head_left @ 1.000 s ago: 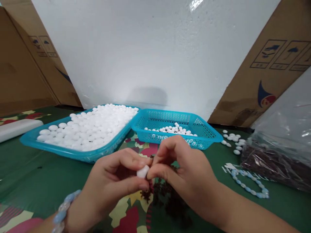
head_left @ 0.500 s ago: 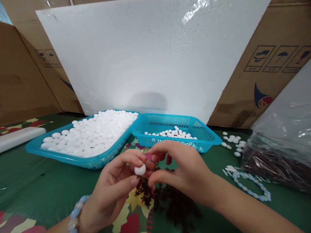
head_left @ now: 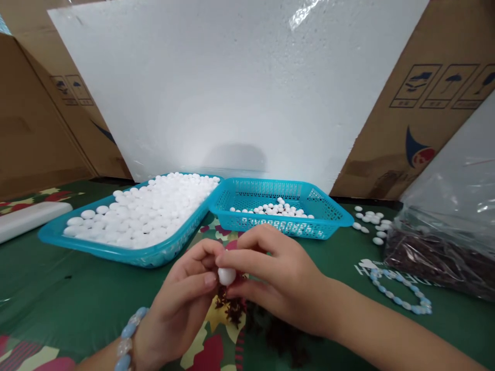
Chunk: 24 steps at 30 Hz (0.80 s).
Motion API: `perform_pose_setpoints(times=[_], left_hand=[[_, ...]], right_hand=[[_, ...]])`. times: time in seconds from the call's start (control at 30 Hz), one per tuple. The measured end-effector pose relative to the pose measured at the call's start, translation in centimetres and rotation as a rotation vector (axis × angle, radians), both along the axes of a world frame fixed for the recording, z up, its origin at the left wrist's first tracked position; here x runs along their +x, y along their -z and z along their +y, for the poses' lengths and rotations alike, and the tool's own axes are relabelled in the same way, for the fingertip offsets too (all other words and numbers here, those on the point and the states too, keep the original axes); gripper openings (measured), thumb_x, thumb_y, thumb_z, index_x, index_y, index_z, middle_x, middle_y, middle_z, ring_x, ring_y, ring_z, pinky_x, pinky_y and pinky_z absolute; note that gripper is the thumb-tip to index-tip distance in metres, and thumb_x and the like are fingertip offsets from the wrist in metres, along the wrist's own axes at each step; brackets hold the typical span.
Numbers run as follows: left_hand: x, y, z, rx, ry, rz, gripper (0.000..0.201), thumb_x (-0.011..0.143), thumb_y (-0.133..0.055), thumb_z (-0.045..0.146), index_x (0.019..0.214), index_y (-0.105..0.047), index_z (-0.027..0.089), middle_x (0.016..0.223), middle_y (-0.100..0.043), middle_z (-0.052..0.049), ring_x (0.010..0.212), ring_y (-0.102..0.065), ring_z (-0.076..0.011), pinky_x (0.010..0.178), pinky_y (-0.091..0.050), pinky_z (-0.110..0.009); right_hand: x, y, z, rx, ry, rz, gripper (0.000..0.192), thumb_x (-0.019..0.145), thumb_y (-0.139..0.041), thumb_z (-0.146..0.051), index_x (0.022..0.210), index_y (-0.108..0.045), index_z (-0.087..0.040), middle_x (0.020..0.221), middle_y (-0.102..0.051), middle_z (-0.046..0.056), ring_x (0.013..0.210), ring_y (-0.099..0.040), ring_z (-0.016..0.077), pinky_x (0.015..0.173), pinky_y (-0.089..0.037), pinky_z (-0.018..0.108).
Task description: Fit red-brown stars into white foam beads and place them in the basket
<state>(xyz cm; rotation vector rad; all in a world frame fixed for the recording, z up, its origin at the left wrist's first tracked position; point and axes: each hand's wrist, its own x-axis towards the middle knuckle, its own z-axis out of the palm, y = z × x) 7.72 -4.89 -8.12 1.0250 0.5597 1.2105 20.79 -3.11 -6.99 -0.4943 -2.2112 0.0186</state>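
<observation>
Between both hands, low at the centre of the view, sits a small white bead (head_left: 226,275). The left hand (head_left: 181,304) pinches it with thumb and fingertips closed on it, a pale blue bracelet (head_left: 129,340) on that wrist. The right hand (head_left: 278,281) has its fingers touching the bead from the other side, closed around it too. Just beneath lies a loose heap of dark dried bits (head_left: 266,324) on the green patterned worktop (head_left: 58,288). Farther back stand a blue tray (head_left: 116,252) heaped with white beads and a blue basket (head_left: 328,219) holding a few. The bead looks smooth and tiny, so a slack pinch could let it drop into the dark heap or roll off across the worktop.
</observation>
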Motion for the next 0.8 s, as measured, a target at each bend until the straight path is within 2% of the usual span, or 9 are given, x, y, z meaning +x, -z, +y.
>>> perform_pose_setpoints(times=[0.2,0.4,0.57,0.8], left_hand=[[0.2,-0.3,0.1,-0.026,0.019,-0.047,0.01,0.051,-0.057,0.015,0.06,-0.054,0.017,0.053,-0.051,0.001,0.049,-0.043,-0.0083,0.046,-0.037,-0.015],[-0.3,0.0,0.3,0.008,0.062,-0.06,0.012,0.054,-0.058,0.016,0.065,-0.053,0.017,0.056,-0.054,0.001,0.054,-0.047,-0.0088,0.052,-0.04,-0.016],[-0.3,0.1,0.4,-0.009,0.021,-0.019,0.01,0.057,-0.057,0.016,0.066,-0.054,0.017,0.06,-0.055,0.002,0.057,-0.048,-0.0086,0.053,-0.039,-0.014],[-0.1,0.0,0.3,-0.047,-0.02,0.022,0.009,0.056,-0.061,0.016,0.06,-0.052,0.017,0.055,-0.056,0.005,0.053,-0.049,-0.0052,0.05,-0.039,-0.01]], right_hand=[[0.1,-0.2,0.2,-0.082,-0.041,0.033,0.012,0.066,-0.052,-0.019,0.075,-0.055,-0.012,0.067,-0.049,0.003,0.063,-0.045,0.0111,0.056,-0.041,0.021],[0.2,-0.5,0.3,-0.24,-0.124,0.113,0.015,0.062,-0.054,-0.008,0.077,-0.053,-0.012,0.069,-0.05,0.001,0.065,-0.047,0.008,0.059,-0.04,0.017],[0.4,-0.7,0.6,-0.348,-0.17,0.127,0.015,0.063,-0.053,-0.008,0.077,-0.053,-0.013,0.067,-0.05,0.0,0.064,-0.047,0.0083,0.058,-0.041,0.019],[0.5,-0.7,1.0,-0.505,-0.235,0.083,0.018,0.069,-0.043,-0.006,0.084,-0.054,-0.005,0.072,-0.046,0.004,0.069,-0.046,0.009,0.063,-0.041,0.019]])
